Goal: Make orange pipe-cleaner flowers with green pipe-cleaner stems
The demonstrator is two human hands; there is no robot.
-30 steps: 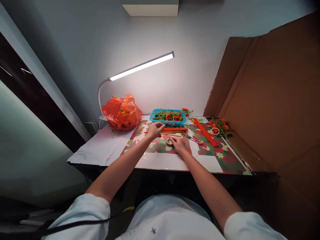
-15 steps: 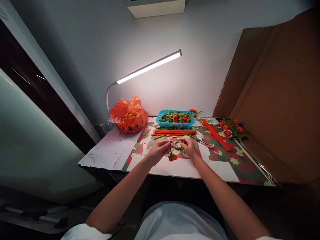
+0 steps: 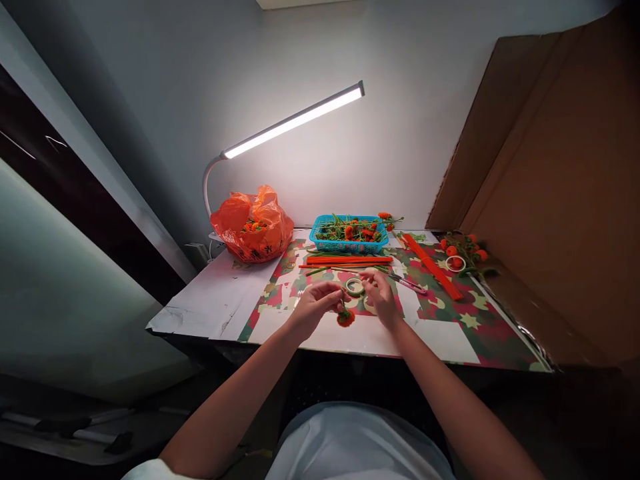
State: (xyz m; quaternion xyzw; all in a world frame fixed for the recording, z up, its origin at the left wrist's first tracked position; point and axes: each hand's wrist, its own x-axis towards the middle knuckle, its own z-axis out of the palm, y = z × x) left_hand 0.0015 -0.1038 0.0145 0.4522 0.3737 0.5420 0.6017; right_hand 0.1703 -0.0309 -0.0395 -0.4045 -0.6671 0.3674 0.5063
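My left hand (image 3: 320, 303) pinches the stem of an orange flower (image 3: 345, 318), whose head hangs downward below the fingertips. Just right of it is my right hand (image 3: 381, 297), its fingers curled beside a roll of pale green tape (image 3: 355, 287); whether they grip the tape or a strip of it is too small to tell. Behind both hands lie orange-red sticks (image 3: 350, 260) and some green stems. Beyond them stands a blue basket (image 3: 349, 247) filled with orange flowers on green stems.
An orange plastic bag (image 3: 253, 230) with flowers sits back left under a lit lamp (image 3: 295, 121). Pink-handled scissors (image 3: 413, 285), a bundle of orange strips (image 3: 433, 265) and a flower bunch (image 3: 465, 253) lie to the right. Cardboard (image 3: 550, 167) stands at the far right.
The flower head has turned beneath my left hand. My right hand's fingers have lifted and shifted slightly beside the tape roll. The view has tilted down a little.
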